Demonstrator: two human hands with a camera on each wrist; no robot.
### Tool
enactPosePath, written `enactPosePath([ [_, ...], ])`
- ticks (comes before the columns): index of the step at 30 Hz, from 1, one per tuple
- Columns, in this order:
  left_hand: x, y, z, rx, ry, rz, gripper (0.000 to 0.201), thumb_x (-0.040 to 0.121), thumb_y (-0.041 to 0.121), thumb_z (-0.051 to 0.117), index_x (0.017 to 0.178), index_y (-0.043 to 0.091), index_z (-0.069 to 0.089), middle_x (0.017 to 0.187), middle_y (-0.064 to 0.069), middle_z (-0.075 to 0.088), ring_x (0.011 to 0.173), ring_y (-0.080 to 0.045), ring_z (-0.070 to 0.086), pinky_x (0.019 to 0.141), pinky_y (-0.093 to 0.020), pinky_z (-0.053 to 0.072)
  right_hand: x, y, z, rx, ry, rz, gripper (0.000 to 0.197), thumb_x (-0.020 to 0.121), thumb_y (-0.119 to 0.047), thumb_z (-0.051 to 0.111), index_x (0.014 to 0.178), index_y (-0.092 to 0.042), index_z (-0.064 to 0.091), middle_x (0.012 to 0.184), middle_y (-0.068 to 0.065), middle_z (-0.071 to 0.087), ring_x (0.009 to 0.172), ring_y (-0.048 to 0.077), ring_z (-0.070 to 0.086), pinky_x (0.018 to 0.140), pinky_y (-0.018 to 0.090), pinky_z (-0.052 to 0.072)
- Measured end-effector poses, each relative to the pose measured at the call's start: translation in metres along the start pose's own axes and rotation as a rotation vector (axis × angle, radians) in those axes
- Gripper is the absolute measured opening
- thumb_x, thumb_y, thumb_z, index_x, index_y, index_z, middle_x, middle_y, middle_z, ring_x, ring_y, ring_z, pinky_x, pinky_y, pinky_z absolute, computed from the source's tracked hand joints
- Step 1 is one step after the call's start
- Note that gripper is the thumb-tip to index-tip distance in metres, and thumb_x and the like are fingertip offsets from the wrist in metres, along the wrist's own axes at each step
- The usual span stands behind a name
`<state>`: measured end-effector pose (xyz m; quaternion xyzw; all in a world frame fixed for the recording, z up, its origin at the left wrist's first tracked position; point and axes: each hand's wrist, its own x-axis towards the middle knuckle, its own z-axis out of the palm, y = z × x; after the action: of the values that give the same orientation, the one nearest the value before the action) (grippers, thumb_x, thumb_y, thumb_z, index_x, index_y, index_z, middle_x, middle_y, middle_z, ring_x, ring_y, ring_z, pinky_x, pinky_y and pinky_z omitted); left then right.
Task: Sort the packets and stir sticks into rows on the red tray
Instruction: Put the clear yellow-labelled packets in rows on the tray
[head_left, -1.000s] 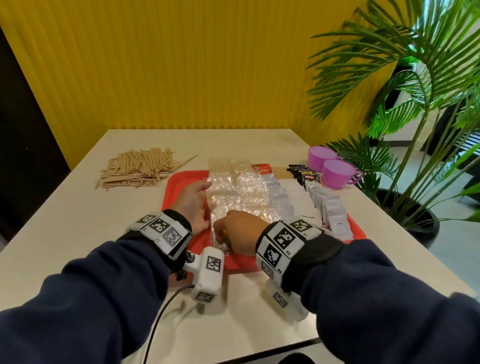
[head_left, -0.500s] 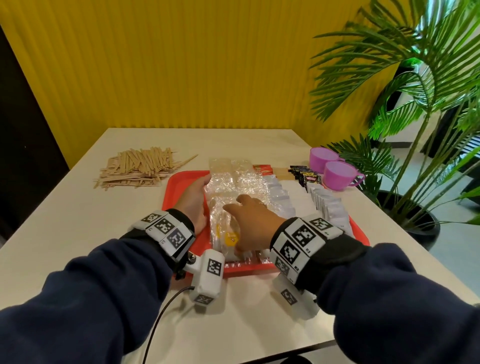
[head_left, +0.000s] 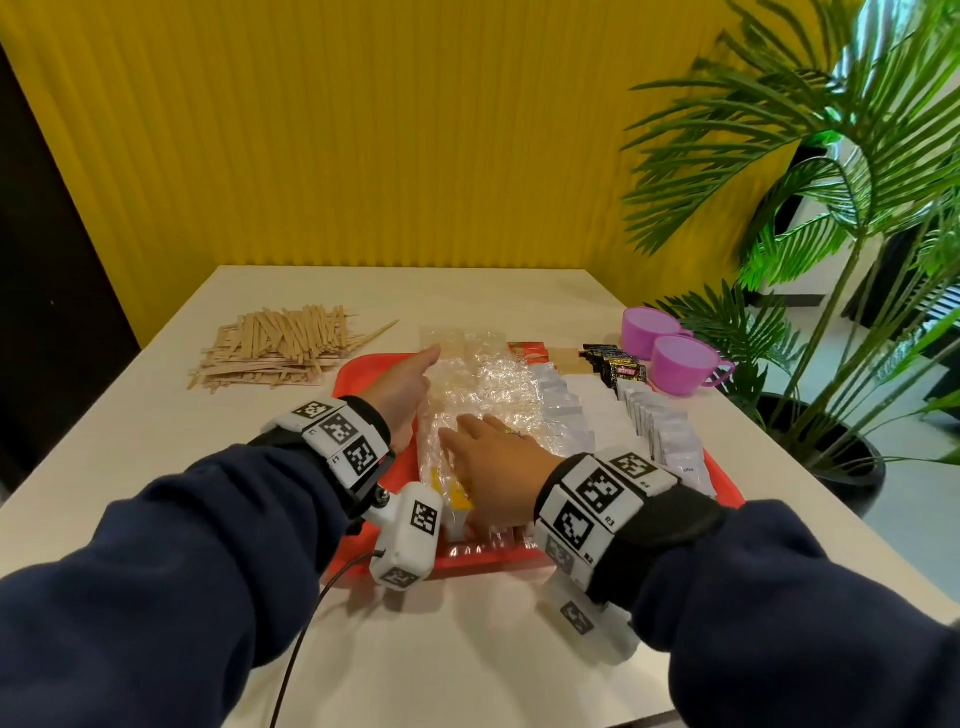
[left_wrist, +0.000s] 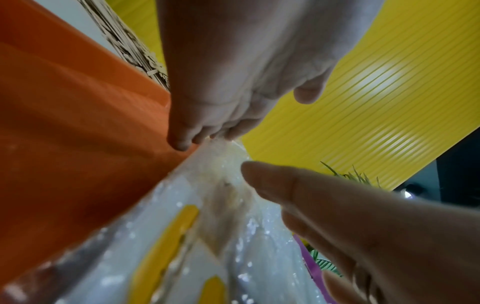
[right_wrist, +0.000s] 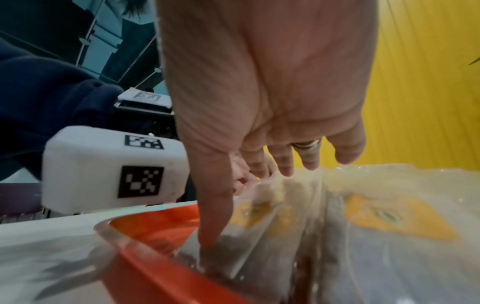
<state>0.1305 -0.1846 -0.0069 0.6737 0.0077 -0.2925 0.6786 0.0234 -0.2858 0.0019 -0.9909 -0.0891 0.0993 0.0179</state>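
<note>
R hand (head_left: 493, 467) lies flat, fingers straight, pressing the near end of the clear packets (head_left: 483, 400) on the red tray (head_left: 358, 384); nothing gripped. L hand (head_left: 402, 395) sits just beside their left edge, fingers straight against it, also holding nothing. The packet row's long axis runs near-to-far btwn both hands. White packets (head_left: 665, 436) fill the tray's right side. Stir sticks (head_left: 275, 345) are piled off-tray, far left, so L hand is nearer, prob. the one to fetch them.
</note>
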Motion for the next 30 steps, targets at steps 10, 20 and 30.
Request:
enactPosePath([
  [10,-0.001,-0.008,-0.002,-0.114,0.056,0.011,0.069,0.089,0.055,0.043,0.149,0.028,0.02,0.157,-0.009,0.009,0.142,-0.024,0.021,0.118,-0.043,0.014,0.016,0.028,-0.023,0.199,-0.021,0.211,0.073,0.09,-0.041,0.054,0.144,-0.007,0.02,0.148,0.013,0.022,0.137,0.033,0.02,0.11,0.047,0.028],
  [20,0.059,-0.046,-0.017,-0.075,0.011,-0.076,0.125,0.031,0.076,0.075,0.142,0.035,0.033,0.155,-0.005,0.02,0.142,-0.026,0.023,0.112,-0.048,0.021,0.034,0.015,-0.015,0.136,-0.088,0.179,0.06,0.093,-0.038,0.047,0.139,-0.004,0.029,0.146,0.014,0.026,0.137,0.034,0.017,0.11,0.047,0.025],
  [30,-0.038,-0.003,0.015,-0.037,-0.045,-0.077,0.082,0.078,0.069,0.049,0.142,0.02,0.034,0.147,-0.017,0.033,0.128,-0.029,0.042,0.103,-0.051,0.036,0.016,0.064,-0.037,1.077,0.162,0.565,0.047,0.099,-0.024,0.042,0.139,-0.001,0.036,0.144,0.016,0.038,0.131,0.027,0.039,0.103,0.031,0.032],
])
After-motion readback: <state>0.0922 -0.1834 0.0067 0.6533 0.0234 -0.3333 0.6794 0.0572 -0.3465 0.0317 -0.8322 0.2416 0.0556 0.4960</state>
